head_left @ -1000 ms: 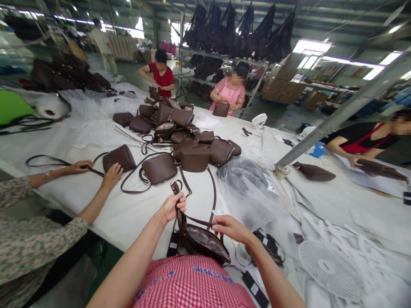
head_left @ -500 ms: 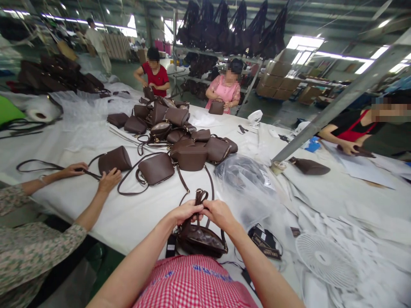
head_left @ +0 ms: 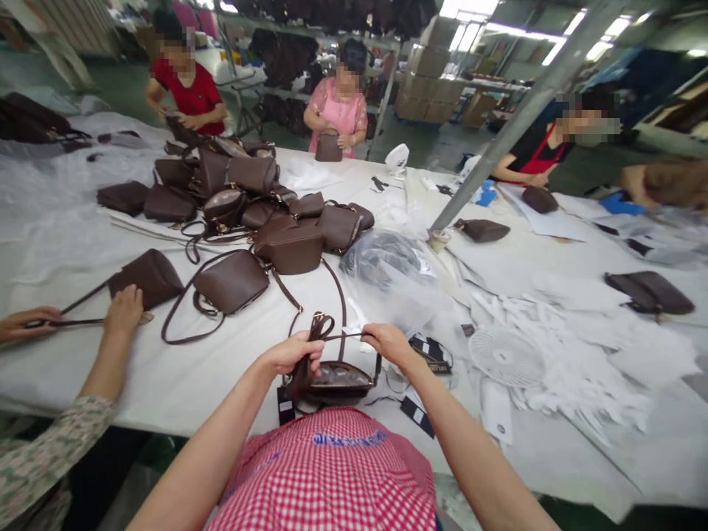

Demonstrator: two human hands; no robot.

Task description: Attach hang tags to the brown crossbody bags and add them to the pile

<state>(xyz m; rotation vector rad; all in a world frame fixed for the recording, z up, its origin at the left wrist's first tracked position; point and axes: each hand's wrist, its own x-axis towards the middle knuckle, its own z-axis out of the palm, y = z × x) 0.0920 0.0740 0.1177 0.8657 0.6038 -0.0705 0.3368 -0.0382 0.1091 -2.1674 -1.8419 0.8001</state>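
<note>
1. My left hand (head_left: 292, 352) is clenched around the strap (head_left: 325, 330) of the bag (head_left: 337, 377), gripping where the strap bunches above the bag's left end.
2. My right hand (head_left: 390, 341) pinches the same strap between thumb and fingertips, so a short stretch runs taut between my two hands.
3. The bag lies on the table (head_left: 221, 369) at its near edge, right against my checked shirt (head_left: 326, 479), mouth up, under and between my hands.
4. A black tag (head_left: 284, 405) hangs at the bag's left side; another tag (head_left: 416, 414) lies just right of the bag.
5. Beyond the bag, a crumpled plastic sheet (head_left: 395, 276) lies on the table, and a white fan guard (head_left: 506, 355) sits well to the bag's right.
6. Farther beyond the bag, to the left, a pile of brown bags (head_left: 248, 199) spreads across the table.
7. Left of the bag, a co-worker's hand (head_left: 124, 310) rests at another brown bag (head_left: 147, 276).
</note>
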